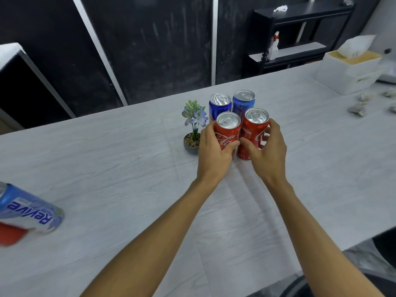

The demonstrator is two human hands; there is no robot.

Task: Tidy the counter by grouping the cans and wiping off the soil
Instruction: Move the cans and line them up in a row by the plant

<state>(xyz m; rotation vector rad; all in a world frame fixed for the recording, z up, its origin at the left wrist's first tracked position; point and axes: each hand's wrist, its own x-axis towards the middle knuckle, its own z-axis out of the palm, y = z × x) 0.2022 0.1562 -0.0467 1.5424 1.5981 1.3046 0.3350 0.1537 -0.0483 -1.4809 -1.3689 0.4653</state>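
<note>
Nearest the camera, at the left edge of the pale counter (107, 168), a blue-and-white Revive can (30, 211) lies on its side, well apart from the rest, with something red and blurred just beneath it. Both bare forearms reach forward from the bottom of the view.

The left hand (212, 151) wraps the left red can (227, 133) — thumb across the front over the logo, fingers curled round its left side. The right hand (265, 151) wraps the right red can (254, 133): thumb on the front lower part, fingers curved round the right side, one fingertip showing against the red. Both red cans stand upright on the counter, touching or nearly touching each other, between the two hands.

Directly behind them stand two blue cans (232, 103), upright and side by side, forming a tight block of four. Just left of the block sits a small potted plant (194, 129), its pot close to the left hand's knuckles.

Farther right — several grey crumpled clumps (362, 103) lie on the counter; whether they are soil cannot be told. Beyond them stands a white tissue box (349, 71).
</note>
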